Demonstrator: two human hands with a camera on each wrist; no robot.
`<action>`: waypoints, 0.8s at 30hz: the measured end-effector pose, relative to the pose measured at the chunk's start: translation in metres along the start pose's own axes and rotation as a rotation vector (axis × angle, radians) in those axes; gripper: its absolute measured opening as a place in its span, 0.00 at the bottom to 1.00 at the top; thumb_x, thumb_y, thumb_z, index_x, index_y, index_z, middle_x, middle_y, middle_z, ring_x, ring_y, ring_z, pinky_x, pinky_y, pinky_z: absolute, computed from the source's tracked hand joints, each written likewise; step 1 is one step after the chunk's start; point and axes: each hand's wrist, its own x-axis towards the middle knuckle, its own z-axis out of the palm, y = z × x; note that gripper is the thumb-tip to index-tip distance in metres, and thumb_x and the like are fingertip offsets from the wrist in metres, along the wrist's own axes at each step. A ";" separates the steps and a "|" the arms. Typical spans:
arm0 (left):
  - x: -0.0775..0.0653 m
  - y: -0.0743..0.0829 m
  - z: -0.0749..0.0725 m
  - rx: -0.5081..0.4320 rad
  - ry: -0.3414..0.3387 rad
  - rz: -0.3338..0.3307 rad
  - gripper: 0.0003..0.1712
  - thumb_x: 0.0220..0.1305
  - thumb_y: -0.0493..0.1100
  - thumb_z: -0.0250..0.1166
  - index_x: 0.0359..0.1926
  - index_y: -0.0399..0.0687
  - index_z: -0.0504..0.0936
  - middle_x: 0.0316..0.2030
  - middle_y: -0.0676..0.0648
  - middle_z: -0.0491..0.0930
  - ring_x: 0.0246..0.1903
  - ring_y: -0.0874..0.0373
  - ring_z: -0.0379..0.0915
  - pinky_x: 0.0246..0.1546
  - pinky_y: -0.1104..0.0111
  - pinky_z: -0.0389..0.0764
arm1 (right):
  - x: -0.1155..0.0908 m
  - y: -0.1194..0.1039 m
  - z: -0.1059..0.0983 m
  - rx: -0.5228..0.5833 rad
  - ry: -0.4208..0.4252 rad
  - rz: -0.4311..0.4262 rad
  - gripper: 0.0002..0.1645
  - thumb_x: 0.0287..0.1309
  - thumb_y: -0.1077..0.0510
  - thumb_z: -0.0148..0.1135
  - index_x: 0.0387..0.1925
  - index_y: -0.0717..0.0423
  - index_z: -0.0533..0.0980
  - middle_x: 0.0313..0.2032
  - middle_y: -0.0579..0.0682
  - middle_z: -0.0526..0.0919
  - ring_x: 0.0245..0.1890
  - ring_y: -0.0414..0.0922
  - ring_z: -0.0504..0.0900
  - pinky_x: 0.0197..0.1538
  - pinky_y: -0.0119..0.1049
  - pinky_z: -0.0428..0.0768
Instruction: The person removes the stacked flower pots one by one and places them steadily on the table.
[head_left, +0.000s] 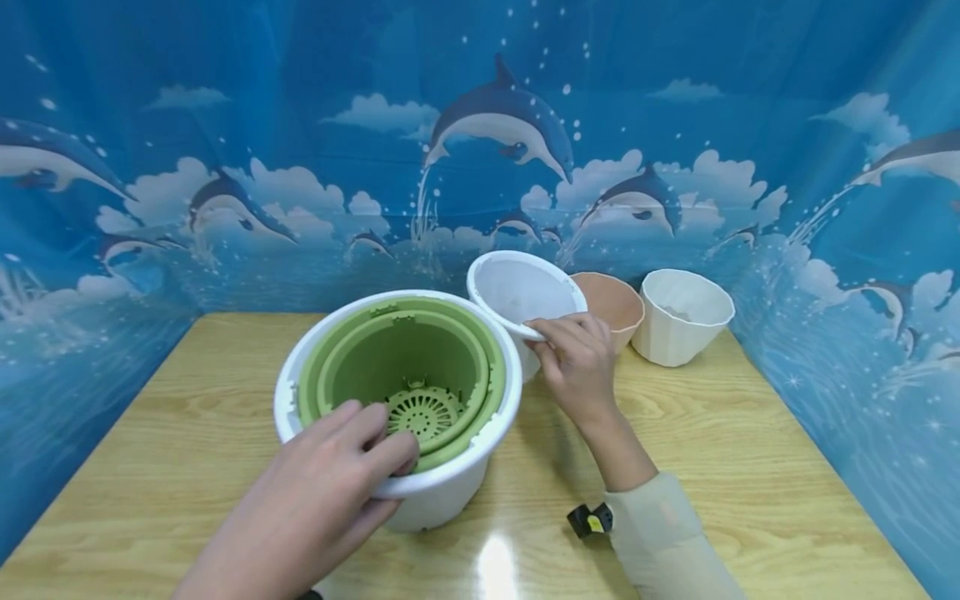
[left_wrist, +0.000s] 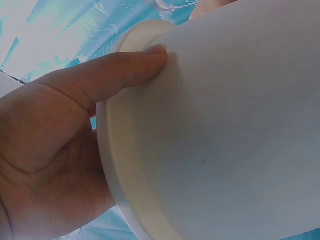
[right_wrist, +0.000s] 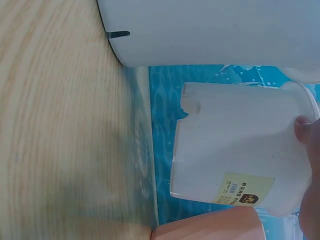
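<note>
A large white flowerpot stands on the table, with green pot liners nested inside; a slotted base shows at the bottom. My left hand grips its near rim, fingers over the inside and thumb on the outer wall. Behind it to the right, a smaller white flowerpot is held by my right hand, which pinches its rim. In the right wrist view this smaller pot appears raised off the table, with a label on its side and a notch at its base.
An orange-brown pot and a white faceted pot stand at the back right of the wooden table. A small black object is by my right sleeve. A blue dolphin-print curtain surrounds the table.
</note>
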 end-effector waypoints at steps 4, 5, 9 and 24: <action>0.000 0.000 -0.001 -0.001 -0.010 -0.002 0.15 0.52 0.49 0.76 0.34 0.65 0.76 0.32 0.63 0.65 0.33 0.65 0.60 0.35 0.68 0.72 | -0.002 0.000 0.000 -0.006 -0.021 0.004 0.09 0.50 0.59 0.76 0.36 0.54 0.87 0.33 0.48 0.89 0.35 0.49 0.80 0.45 0.50 0.73; 0.000 0.000 -0.001 -0.002 -0.014 -0.004 0.15 0.52 0.49 0.76 0.34 0.65 0.76 0.32 0.63 0.65 0.33 0.65 0.60 0.35 0.68 0.72 | -0.002 0.001 0.000 -0.007 -0.027 0.006 0.09 0.50 0.59 0.76 0.36 0.53 0.87 0.33 0.48 0.89 0.35 0.49 0.80 0.45 0.50 0.73; 0.000 0.000 -0.002 -0.005 -0.025 -0.008 0.15 0.52 0.49 0.76 0.34 0.65 0.76 0.32 0.63 0.65 0.33 0.65 0.60 0.35 0.67 0.73 | -0.002 0.001 0.000 -0.016 -0.060 0.010 0.08 0.52 0.57 0.75 0.36 0.53 0.87 0.33 0.48 0.89 0.36 0.48 0.80 0.46 0.50 0.74; 0.000 -0.001 -0.001 -0.010 -0.013 -0.002 0.16 0.53 0.49 0.76 0.34 0.65 0.75 0.32 0.63 0.65 0.34 0.66 0.62 0.35 0.67 0.73 | -0.005 0.003 0.001 -0.059 -0.198 -0.022 0.10 0.49 0.60 0.77 0.37 0.51 0.88 0.33 0.47 0.89 0.36 0.49 0.81 0.47 0.51 0.76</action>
